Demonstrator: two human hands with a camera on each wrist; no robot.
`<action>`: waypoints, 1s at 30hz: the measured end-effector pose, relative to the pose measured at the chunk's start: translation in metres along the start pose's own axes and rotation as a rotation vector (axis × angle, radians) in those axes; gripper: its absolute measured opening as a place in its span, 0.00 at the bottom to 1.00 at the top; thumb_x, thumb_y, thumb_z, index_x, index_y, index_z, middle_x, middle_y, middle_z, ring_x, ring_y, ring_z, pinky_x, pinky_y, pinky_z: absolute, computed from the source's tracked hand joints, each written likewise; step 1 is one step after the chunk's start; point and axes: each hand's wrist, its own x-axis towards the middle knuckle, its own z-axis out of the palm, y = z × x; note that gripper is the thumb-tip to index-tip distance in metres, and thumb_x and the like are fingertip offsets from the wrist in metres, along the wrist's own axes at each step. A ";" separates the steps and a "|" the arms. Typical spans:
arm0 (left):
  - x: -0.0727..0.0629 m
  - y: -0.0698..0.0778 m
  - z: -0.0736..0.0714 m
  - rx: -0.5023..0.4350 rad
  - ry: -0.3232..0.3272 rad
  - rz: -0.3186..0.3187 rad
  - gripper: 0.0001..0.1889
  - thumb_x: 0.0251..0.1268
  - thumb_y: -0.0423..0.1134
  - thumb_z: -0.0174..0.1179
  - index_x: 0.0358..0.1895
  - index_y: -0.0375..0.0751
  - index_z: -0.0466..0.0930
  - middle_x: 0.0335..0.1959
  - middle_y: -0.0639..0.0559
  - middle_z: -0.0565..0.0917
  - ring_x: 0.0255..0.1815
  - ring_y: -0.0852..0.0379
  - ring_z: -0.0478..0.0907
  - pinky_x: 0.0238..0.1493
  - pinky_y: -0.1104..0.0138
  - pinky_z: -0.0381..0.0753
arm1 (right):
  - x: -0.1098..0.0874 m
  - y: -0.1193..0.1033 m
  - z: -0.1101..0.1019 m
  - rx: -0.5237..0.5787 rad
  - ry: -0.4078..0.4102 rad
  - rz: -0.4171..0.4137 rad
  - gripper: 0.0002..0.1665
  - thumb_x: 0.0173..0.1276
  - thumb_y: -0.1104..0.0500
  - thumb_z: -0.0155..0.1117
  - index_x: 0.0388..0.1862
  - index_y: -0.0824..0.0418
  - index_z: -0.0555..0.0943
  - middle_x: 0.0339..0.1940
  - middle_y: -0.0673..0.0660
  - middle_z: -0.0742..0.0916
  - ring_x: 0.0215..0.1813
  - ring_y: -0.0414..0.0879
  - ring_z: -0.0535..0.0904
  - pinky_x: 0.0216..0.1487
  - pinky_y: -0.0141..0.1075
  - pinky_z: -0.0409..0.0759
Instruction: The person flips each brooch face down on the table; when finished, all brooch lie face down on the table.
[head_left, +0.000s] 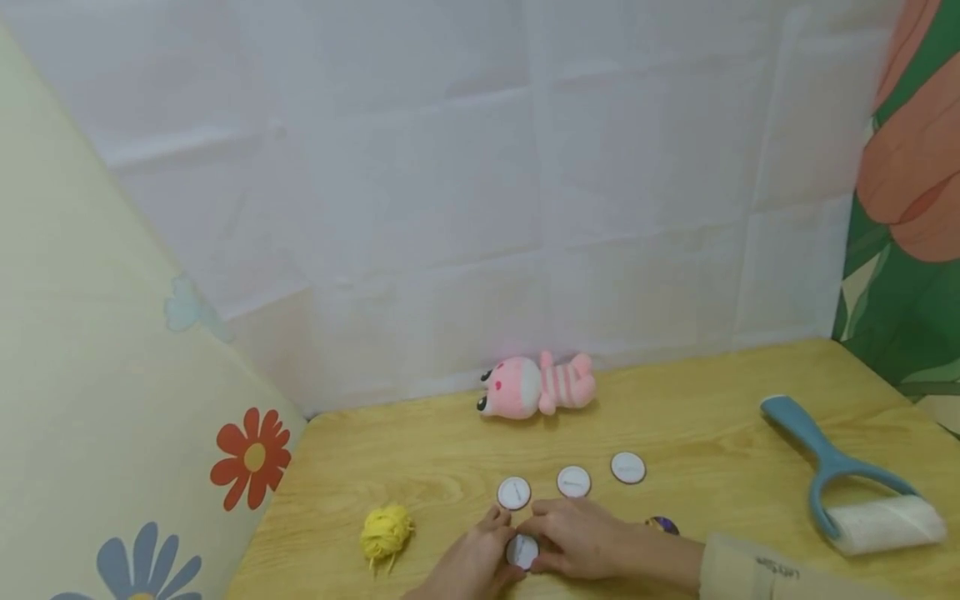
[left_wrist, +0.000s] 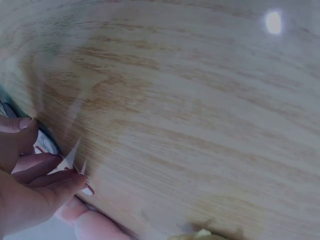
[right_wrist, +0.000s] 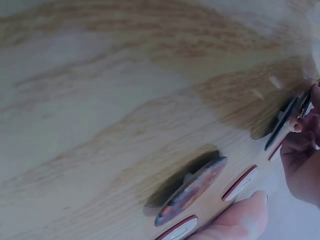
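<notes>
Between my two hands at the front of the table is a round pin badge (head_left: 522, 552), its white back with the pin facing up. My left hand (head_left: 480, 557) pinches its left edge with curled fingers. From the other side, my right hand (head_left: 581, 540) grips the right edge with thumb and fingers. Just beyond them lie three more badges, white backs up: the left badge (head_left: 513, 493), the middle badge (head_left: 574, 482) and the right badge (head_left: 627, 467). A badge with a colourful face (right_wrist: 192, 190) lies beside my right forearm, which partly covers it in the head view.
A yellow yarn ball (head_left: 386, 533) sits left of my hands. At the back, against the white cloth (head_left: 450, 208), lies a pink plush toy (head_left: 536, 386). A lint roller with a blue handle (head_left: 813, 433) rests on the right of the wooden table (head_left: 712, 417).
</notes>
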 end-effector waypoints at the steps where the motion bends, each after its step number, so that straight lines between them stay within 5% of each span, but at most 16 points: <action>1: 0.000 0.000 0.000 0.006 0.006 0.001 0.18 0.53 0.41 0.73 0.44 0.34 0.83 0.58 0.35 0.78 0.61 0.37 0.73 0.51 0.56 0.80 | 0.000 0.000 0.000 -0.008 0.005 -0.003 0.20 0.61 0.47 0.71 0.51 0.52 0.84 0.27 0.38 0.72 0.26 0.27 0.61 0.26 0.19 0.60; 11: 0.003 -0.001 -0.004 0.027 0.071 0.085 0.18 0.52 0.43 0.75 0.42 0.37 0.82 0.44 0.48 0.81 0.54 0.46 0.78 0.45 0.63 0.82 | 0.001 0.007 -0.004 0.002 0.036 -0.005 0.20 0.62 0.47 0.71 0.50 0.54 0.84 0.27 0.39 0.72 0.27 0.27 0.63 0.26 0.19 0.61; 15: 0.005 0.005 -0.006 0.048 0.080 0.110 0.23 0.54 0.48 0.73 0.46 0.35 0.81 0.51 0.39 0.81 0.58 0.39 0.76 0.52 0.57 0.80 | -0.007 0.013 -0.014 0.029 0.042 0.028 0.19 0.63 0.48 0.70 0.49 0.57 0.84 0.29 0.40 0.74 0.29 0.28 0.66 0.29 0.19 0.66; 22: 0.013 0.024 -0.002 0.045 0.094 0.087 0.25 0.56 0.49 0.71 0.51 0.37 0.77 0.47 0.48 0.81 0.47 0.56 0.79 0.47 0.65 0.80 | -0.027 0.024 -0.028 0.020 0.091 0.073 0.20 0.64 0.45 0.69 0.48 0.56 0.83 0.28 0.40 0.72 0.27 0.28 0.67 0.28 0.21 0.67; 30: 0.025 0.042 0.007 0.092 0.068 0.107 0.31 0.58 0.53 0.68 0.56 0.32 0.76 0.58 0.39 0.78 0.61 0.45 0.74 0.59 0.59 0.75 | -0.049 0.030 -0.038 0.016 0.037 0.156 0.34 0.57 0.33 0.69 0.52 0.56 0.82 0.32 0.40 0.75 0.32 0.31 0.70 0.32 0.29 0.73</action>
